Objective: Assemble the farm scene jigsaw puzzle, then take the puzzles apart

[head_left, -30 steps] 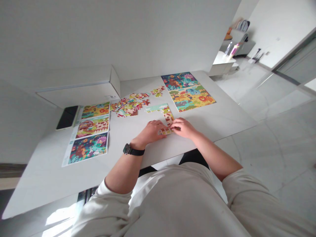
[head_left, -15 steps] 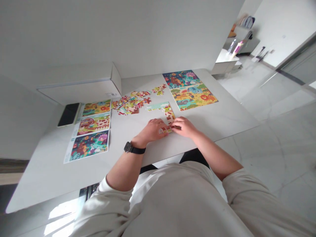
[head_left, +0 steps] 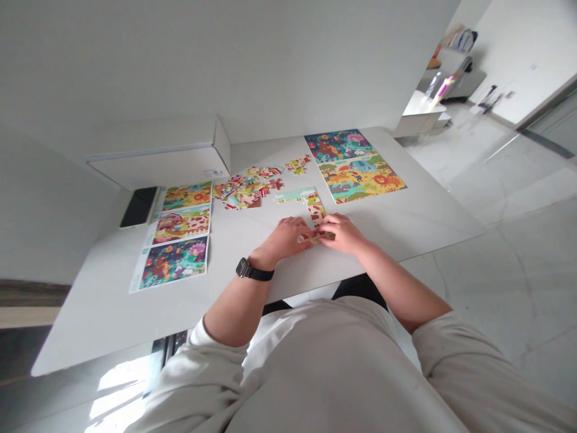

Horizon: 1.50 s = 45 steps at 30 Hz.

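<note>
So, going left to right along this white table (head_left: 90, 319): a black phone (head_left: 139, 207) lies beside a long printed sheet (head_left: 177, 237) showing three bright scenes, with a barn in the middle one. Behind that sits a flat white cardboard box (head_left: 157, 159), closed up, so no telling what's inside. Just right of it, the loose jigsaw pieces (head_left: 246, 193) are heaped straight on the tabletop, with a smaller cluster of pieces (head_left: 298, 164) beside them. Front and centre, the left hand (head_left: 285, 237), black watch (head_left: 252, 272) on its wrist, curls its fingers down over one end of a row of joined jigsaw pieces (head_left: 316, 215). The right hand (head_left: 343, 234) pinches the same row from the other side, so the two hands are nearly touching. That row bends up into a pale teal strip (head_left: 295, 195). Further right, two finished puzzle panels (head_left: 354, 165) lie edge to edge, one dark blue, one yellow with a lion.
</note>
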### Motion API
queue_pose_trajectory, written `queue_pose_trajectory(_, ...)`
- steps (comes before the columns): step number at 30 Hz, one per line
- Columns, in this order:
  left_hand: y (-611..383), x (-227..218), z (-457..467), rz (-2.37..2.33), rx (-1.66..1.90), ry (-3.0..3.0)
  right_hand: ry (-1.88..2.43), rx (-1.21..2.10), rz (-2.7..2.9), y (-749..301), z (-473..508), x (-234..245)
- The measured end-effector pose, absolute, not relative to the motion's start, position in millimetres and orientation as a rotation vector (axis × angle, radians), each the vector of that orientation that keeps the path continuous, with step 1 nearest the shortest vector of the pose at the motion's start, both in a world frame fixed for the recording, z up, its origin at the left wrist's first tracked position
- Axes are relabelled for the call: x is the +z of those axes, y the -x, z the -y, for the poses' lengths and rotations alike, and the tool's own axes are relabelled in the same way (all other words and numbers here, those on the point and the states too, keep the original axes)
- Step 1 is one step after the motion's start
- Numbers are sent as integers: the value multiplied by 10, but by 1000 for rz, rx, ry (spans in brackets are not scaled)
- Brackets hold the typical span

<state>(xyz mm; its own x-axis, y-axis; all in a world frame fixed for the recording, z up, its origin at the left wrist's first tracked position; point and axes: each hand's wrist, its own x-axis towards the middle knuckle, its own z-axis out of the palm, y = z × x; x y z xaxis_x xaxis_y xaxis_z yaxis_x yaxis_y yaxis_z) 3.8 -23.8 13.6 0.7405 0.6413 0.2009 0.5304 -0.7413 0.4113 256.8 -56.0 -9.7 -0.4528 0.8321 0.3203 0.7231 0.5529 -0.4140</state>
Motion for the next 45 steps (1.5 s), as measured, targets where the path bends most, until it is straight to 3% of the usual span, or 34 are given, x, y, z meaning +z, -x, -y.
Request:
queue_pose_trajectory(21, -18, 195, 270, -1050, 429, -2581, 1417, 182, 2629, -2427, 500, 256)
queue_pose_trajectory(30, 269, 429, 5, -896, 529, -2484, 1342, 406, 2609, -2392, -42, 463)
queue_pose_trajectory(38, 919, 281, -399, -1394, 877, -2417, 1317, 232, 2362, -2129, -522, 213)
queue_pose_trajectory(45, 1240, 191, -392, -2105, 731, -2180, 1165, 220, 2127, -2181, -513, -51)
